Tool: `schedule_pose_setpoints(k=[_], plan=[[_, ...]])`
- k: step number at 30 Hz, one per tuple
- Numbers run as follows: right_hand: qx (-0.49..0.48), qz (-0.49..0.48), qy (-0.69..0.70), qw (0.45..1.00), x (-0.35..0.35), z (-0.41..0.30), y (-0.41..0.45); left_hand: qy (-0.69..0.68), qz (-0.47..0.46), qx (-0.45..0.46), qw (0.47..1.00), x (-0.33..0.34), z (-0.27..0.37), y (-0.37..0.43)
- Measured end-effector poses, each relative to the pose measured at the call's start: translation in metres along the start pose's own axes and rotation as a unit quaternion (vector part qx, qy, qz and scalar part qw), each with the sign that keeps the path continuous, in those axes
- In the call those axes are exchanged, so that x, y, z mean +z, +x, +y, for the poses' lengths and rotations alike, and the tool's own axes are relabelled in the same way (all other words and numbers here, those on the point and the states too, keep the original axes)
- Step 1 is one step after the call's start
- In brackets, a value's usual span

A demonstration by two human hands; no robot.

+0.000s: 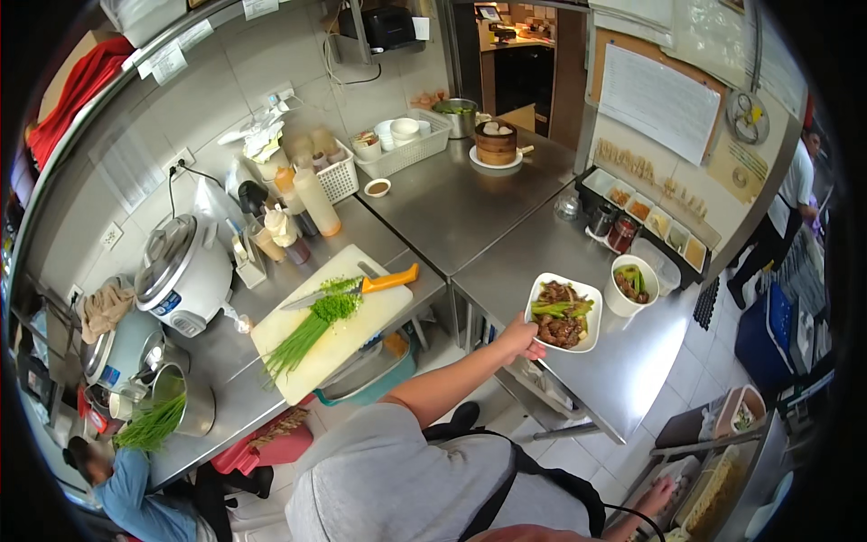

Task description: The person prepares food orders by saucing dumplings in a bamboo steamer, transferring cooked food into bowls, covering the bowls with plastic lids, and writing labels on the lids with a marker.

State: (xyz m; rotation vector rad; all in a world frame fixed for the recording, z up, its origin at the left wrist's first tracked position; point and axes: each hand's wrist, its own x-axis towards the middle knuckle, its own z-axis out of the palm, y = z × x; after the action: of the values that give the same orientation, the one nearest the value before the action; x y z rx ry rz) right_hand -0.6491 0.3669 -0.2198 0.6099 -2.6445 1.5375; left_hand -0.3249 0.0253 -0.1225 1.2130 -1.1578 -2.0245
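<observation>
My left hand (525, 339) grips the edge of a squarish white bowl (567, 313) of cooked meat with green vegetable pieces, held over the steel counter. Just right of it stands a round white bowl (630, 286) with similar food. My right hand (658, 496) is low at the right, beside a container of pale items (670, 477); its grasp is unclear. On a white cutting board (379, 318) at the left lie chopped green onions (335, 307), long green stalks (298, 352) and a knife with an orange handle (391, 278).
A bamboo steamer (496, 143) stands on a plate at the back. Seasoning trays (640, 207) line the right wall. Squeeze bottles (317, 203), a rice cooker (186, 278) and a steel pot of greens (198, 406) stand left. Another person (145, 494) is at lower left, another (789, 196) far right.
</observation>
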Motion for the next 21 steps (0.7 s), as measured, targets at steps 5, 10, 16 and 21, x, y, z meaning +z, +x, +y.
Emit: schedule_pose_setpoints(k=[5,10,16,21], plan=[[0.022,-0.153,0.245,0.957,0.106,-0.106,0.046,-0.017,0.017,0.001,1.0,-0.044,0.022,0.032],[0.128,-0.229,0.262,0.929,0.193,-0.183,0.04,-0.005,0.021,-0.014,1.0,-0.065,0.036,0.078],[0.198,-0.295,0.193,0.915,0.241,-0.215,0.052,0.006,0.005,-0.036,0.999,-0.073,0.042,0.124],[0.229,-0.323,0.214,0.893,0.267,-0.21,0.079,0.004,0.015,-0.049,0.999,-0.058,0.037,0.151]])
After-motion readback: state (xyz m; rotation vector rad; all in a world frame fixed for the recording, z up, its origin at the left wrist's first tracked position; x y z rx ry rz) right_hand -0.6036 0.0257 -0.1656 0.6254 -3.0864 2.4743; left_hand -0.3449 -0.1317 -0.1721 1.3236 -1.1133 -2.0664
